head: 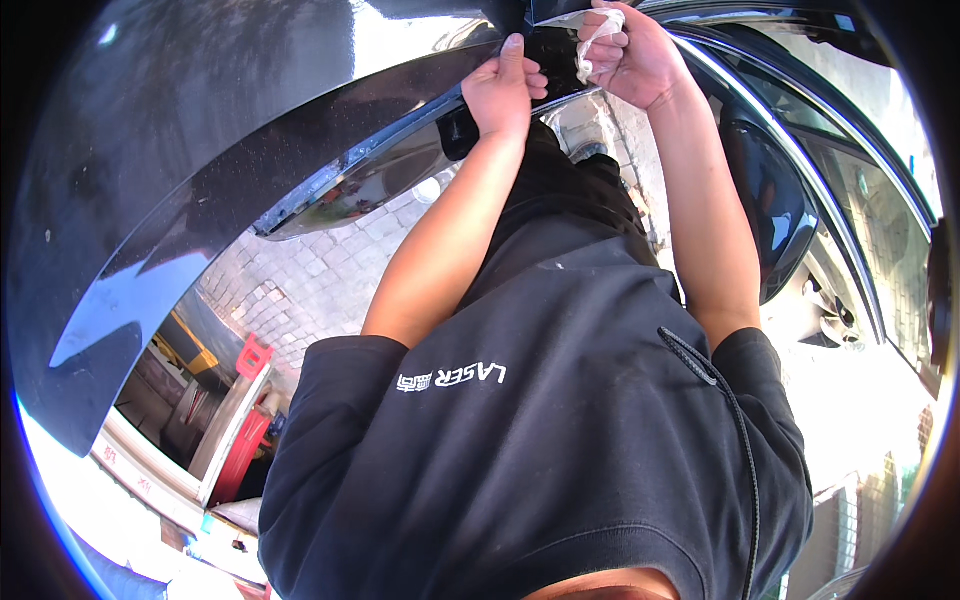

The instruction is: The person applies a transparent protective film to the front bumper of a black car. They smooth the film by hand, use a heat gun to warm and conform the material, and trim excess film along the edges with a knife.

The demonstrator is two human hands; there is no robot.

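Note:
My left hand is at the top centre, against the edge of a glossy black car body panel. Its thumb points up and its fingers are curled; whether anything is between them cannot be told. Just to the right, my right hand is closed on a crumpled piece of clear plastic film. The film hangs over the fingers, and a pale sheet-like edge runs from it towards the left, over the dark panel. The far side of both hands is hidden.
A black side mirror and chrome-edged car windows stand close to my right arm. Grey paving shows below the panel. A red plastic stool is at the lower left, by a doorway. My shoe is beneath the hands.

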